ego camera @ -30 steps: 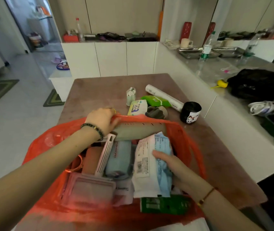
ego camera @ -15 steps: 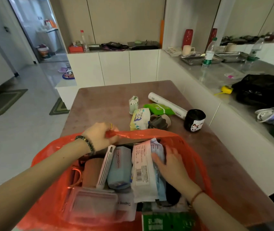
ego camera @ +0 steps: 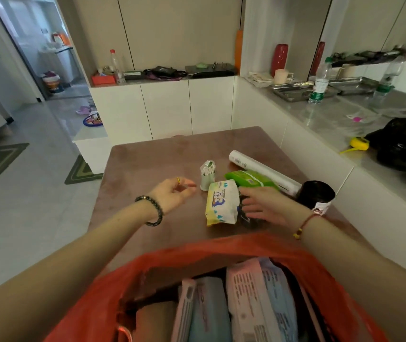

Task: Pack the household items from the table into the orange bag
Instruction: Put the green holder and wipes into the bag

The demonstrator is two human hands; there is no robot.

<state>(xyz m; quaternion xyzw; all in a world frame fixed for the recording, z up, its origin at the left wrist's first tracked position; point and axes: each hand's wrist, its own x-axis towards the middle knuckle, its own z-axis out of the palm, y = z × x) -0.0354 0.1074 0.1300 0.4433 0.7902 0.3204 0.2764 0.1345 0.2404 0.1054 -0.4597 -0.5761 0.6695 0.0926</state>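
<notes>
The orange bag (ego camera: 221, 253) gapes open at the bottom of the view, with several packs standing inside. On the brown table (ego camera: 147, 159) beyond it lie a yellow-white wipes pack (ego camera: 220, 203), a green pack (ego camera: 251, 179), a white roll (ego camera: 258, 166), a small cotton-swab jar (ego camera: 207, 175) and a black roll (ego camera: 316, 193). My left hand (ego camera: 172, 193) hovers empty, fingers loosely apart, left of the jar. My right hand (ego camera: 263, 206) lies spread over a dark item (ego camera: 244, 218) beside the wipes pack, mostly hiding it.
A white counter (ego camera: 333, 124) runs along the table's right side with a black bag (ego camera: 404, 144), a yellow tape measure (ego camera: 358, 143), water bottles and steel trays. White cabinets stand behind the table. Open floor with mats lies to the left.
Both hands have left the orange bag and reached forward over the table. The left let go of the bag's rim; the right moved from the packs inside onto the dark item.
</notes>
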